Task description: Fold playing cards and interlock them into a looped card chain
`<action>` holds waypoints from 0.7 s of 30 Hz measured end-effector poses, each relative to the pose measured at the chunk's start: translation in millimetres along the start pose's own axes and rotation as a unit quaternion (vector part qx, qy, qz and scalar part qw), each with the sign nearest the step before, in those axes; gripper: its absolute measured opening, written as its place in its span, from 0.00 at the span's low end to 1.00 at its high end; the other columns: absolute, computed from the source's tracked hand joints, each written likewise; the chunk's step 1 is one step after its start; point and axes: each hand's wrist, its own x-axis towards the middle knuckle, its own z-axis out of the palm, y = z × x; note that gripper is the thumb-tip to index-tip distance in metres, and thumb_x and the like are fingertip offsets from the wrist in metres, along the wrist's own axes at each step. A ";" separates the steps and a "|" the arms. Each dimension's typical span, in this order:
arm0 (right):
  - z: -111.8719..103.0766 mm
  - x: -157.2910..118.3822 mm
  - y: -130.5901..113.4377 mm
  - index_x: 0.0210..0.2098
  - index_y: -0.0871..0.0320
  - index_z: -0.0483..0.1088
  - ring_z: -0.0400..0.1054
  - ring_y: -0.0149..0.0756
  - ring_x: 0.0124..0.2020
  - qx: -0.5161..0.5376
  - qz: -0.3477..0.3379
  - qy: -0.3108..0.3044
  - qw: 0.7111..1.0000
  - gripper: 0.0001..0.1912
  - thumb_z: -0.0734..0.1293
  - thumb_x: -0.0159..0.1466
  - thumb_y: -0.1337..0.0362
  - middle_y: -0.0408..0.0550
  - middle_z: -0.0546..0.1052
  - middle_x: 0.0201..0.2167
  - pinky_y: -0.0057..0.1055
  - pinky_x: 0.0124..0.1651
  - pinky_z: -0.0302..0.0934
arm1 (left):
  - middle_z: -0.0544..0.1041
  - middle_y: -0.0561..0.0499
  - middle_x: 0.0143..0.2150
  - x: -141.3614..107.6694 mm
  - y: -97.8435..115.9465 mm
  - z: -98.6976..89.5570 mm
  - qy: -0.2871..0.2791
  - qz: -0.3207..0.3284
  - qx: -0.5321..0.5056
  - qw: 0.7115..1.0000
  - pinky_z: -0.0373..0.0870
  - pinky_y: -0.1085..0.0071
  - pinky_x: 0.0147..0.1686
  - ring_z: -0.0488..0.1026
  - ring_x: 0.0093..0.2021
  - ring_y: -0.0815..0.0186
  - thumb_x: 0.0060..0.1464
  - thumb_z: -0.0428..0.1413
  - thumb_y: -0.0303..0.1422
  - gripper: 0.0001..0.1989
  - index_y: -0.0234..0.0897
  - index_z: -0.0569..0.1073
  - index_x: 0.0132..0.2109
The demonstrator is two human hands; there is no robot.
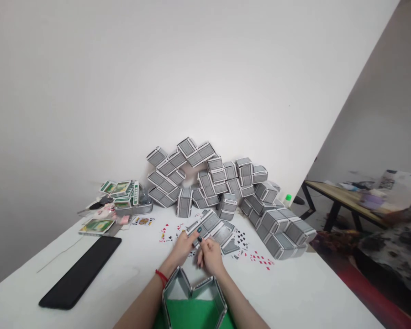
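Observation:
My left hand (184, 243), with a red string at its wrist, is closed with its thumb on the near left edge of a grey-backed playing card piece (205, 224). Beside it my right hand (210, 257) has its fingers curled in a pinch near the same piece; what they grip is too small to make out. More grey-backed cards (222, 235) lie just beyond and to the right. Near my forearms stands a heart-shaped ring of folded cards (221, 299), with green behind its opening. Loose face-up cards (262, 260) are scattered around my hands.
Stacked folded-card blocks (205, 183) stand along the wall, continuing to the right (284, 228). Card boxes (97, 226) and small items lie at the left, near a black slab (82, 272). A green-capped bottle (287, 199) is behind. At far right, a person's patterned clothing (380, 251) shows.

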 end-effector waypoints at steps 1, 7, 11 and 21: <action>-0.2 -0.5 -0.5 0.19 0.58 0.58 0.55 0.25 0.05 0.000 0.006 -0.015 1.000 0.25 0.59 0.51 0.41 0.39 0.66 0.05 0.20 0.10 0.45 | 0.70 0.54 0.17 0.6 2.5 -1.5 0.011 0.009 0.013 1.000 0.59 0.76 0.18 0.66 0.18 0.70 0.43 0.58 0.39 0.13 0.32 0.70 0.30; -21.6 -2.8 -2.6 0.26 0.62 0.67 0.61 0.27 0.10 0.017 -0.008 -0.088 0.996 0.22 0.67 0.48 0.46 0.44 0.72 0.14 0.22 0.13 0.51 | 0.75 0.50 0.23 1.2 20.4 -16.1 0.047 0.044 -0.006 0.998 0.66 0.72 0.24 0.71 0.24 0.66 0.43 0.57 0.38 0.12 0.31 0.71 0.31; -38.8 5.1 -4.3 0.22 0.60 0.68 0.64 0.30 0.15 0.108 -0.053 0.036 0.992 0.22 0.64 0.49 0.45 0.45 0.73 0.17 0.25 0.18 0.56 | 0.75 0.50 0.22 1.2 20.0 -21.5 0.058 0.026 0.015 0.998 0.65 0.72 0.21 0.71 0.22 0.64 0.41 0.57 0.34 0.10 0.30 0.72 0.30; -28.5 11.0 -6.3 0.28 0.58 0.70 0.66 0.38 0.31 -0.019 -0.074 0.089 0.993 0.20 0.64 0.50 0.47 0.44 0.75 0.25 0.29 0.31 0.60 | 0.77 0.50 0.26 4.4 11.2 -16.2 0.065 0.039 0.056 0.996 0.67 0.69 0.28 0.73 0.26 0.62 0.42 0.59 0.34 0.14 0.31 0.74 0.37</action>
